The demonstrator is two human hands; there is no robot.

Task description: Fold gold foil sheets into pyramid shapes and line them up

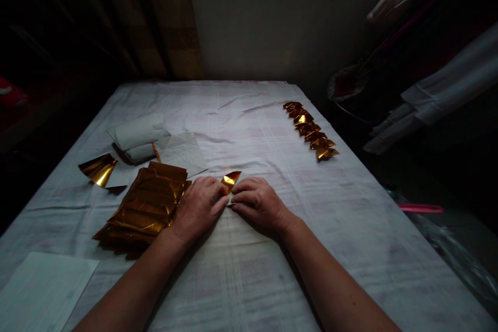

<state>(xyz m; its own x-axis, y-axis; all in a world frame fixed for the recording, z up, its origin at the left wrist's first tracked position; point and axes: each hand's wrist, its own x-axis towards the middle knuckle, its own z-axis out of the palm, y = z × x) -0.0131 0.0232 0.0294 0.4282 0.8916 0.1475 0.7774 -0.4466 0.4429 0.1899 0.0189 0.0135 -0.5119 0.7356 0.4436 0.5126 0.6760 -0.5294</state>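
Small gold foil piece [231,180], shiny, pointed at upper right, pale along its lower edge, held mid-table between left hand [199,204] and right hand [260,201], both pinching it, right of crinkled gold foil stack [150,199].

Gleaming coppery gold on the stack of paper [150,202], brighter gold on the small piece of foil [231,180]. Glinting gold and bronze along the row of folded papers [307,129]. Showing pale white with faint mauve checks on the tablecloth [249,264], whitish on the loose sheet [44,290], pink on the stick [422,208].
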